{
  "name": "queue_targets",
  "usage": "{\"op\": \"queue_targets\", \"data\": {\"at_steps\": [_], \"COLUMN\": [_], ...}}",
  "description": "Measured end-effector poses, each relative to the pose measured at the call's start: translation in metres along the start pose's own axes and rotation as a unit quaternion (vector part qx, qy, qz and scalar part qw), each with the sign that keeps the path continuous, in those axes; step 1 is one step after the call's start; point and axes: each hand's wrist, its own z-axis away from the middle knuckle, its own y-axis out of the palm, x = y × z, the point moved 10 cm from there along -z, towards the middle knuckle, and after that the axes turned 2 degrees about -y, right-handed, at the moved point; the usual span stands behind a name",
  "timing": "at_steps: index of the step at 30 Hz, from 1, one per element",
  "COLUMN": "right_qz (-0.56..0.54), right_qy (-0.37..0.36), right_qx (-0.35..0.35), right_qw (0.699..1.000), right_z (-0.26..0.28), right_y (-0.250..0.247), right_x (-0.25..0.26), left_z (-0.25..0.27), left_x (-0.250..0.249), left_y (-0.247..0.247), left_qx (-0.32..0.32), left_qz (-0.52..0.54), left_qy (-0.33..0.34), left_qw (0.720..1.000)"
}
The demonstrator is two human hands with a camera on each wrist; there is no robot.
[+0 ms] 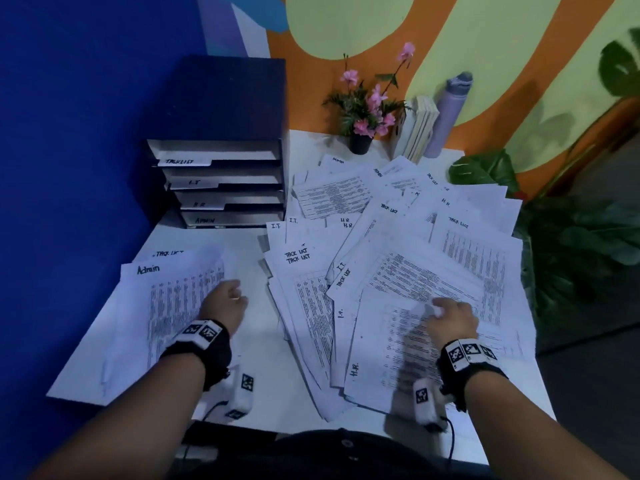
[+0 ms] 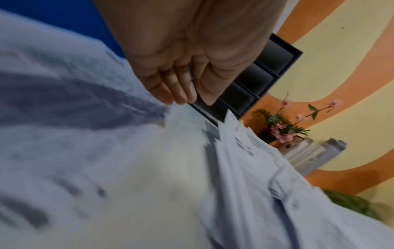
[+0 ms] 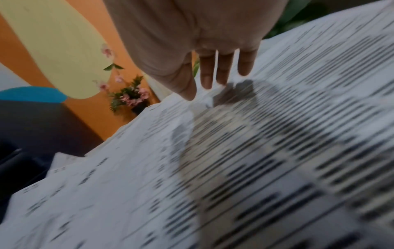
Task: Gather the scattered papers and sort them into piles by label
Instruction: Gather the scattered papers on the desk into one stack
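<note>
Papers, found fanned in overlapping layers over the right half of the bench, from near edge to far edge, hand-labelled I.T., H.R., Task List and Admin. Noted a separate lot by the left edge: Admin sheet on top, Task List sheet peeking out beyond it. Saw the left hand resting at that sheet's right margin, fingers close together and loosely curled, holding nothing. Saw the right hand laid on the H.R. sheet topping the heap at the near right, fingers straight and a little spread, tips pressing the paper, nothing pinched. Judged the sorting barely started, with the step in hand the picking of the next sheet from the heap. Judged the next move to call for sliding or peeling only that top sheet free, reading its label, then laying it in a fresh H.R. pile clear of the Admin one, without dragging its neighbours off the near edge
</note>
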Motion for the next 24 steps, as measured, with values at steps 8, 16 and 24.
{"op": "queue_targets", "data": {"at_steps": [8, 16, 24], "right_qz": [0.198, 0.0, -0.037], "right_qy": [-0.031, -0.05, -0.014], "right_qx": [0.097, 0.113, 0.011], "right_qw": [0.975, 0.992, 0.999], "right_z": [-0.004, -0.022, -0.075], "right_y": [-0.004, -0.011, -0.054], "right_x": [-0.068, -0.048, -0.057], "left_z": [0.015, 0.023, 0.036], "left_x": [-0.004, -0.039, -0.029], "left_y": [0.108, 0.116, 0.112], "left_qx": [0.117, 0.062, 0.068], "left_qz": [-0.043, -0.092, -0.107], "left_qy": [-0.099, -0.017, 0.001], "left_qw": [0.987, 0.994, 0.992]}}
